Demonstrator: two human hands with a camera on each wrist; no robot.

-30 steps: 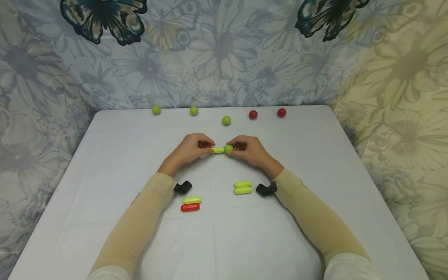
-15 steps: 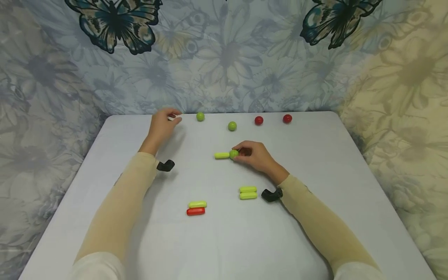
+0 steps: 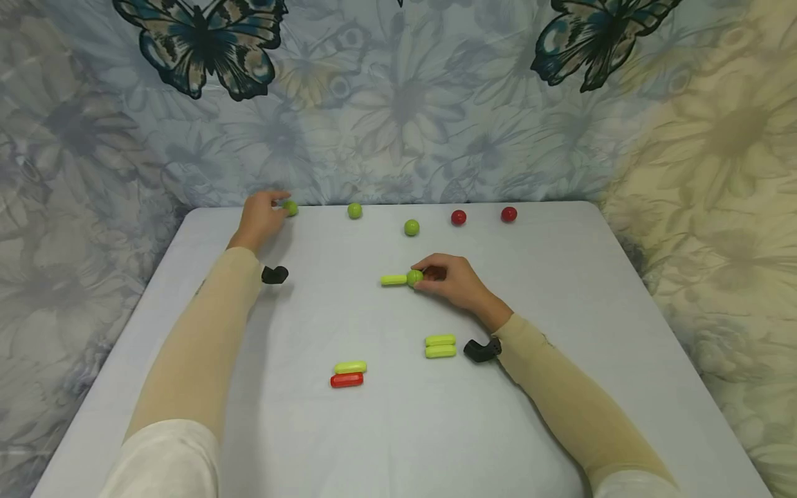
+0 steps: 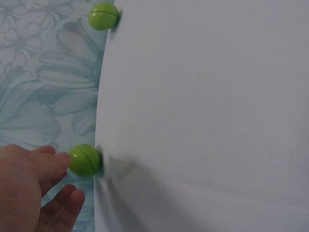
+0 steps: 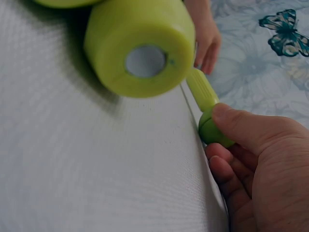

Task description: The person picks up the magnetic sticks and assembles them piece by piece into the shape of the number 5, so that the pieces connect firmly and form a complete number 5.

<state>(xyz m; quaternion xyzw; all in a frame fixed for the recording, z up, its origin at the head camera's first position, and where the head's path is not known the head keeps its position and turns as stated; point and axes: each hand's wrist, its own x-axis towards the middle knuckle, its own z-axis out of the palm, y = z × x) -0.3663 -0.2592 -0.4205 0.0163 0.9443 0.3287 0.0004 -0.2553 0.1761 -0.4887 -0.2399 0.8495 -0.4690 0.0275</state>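
My right hand (image 3: 453, 280) pinches a green ball (image 3: 414, 278) between thumb and fingers at mid-table. A yellow-green rod (image 3: 394, 280) extends leftward from that ball, end against it. At the far left back edge, my left hand (image 3: 258, 220) reaches to another green ball (image 3: 290, 207). In the left wrist view its fingertips (image 4: 62, 162) are right at the side of this ball (image 4: 85, 160), the lower fingers spread apart from it. The right wrist view shows the thumb (image 5: 236, 123) lying on the held ball (image 5: 212, 129).
Along the back edge sit more green balls (image 3: 355, 211) and two red balls (image 3: 458, 218). Two yellow-green rods (image 3: 441, 346) lie side by side near the right wrist. A yellow-green rod (image 3: 351, 367) and a red rod (image 3: 346, 380) lie front left. A patterned cloth (image 3: 405, 138) hangs behind.
My left hand has let go of the yellow-green rod and moved back and left to the far left green ball. The right hand keeps hold of its ball in place.
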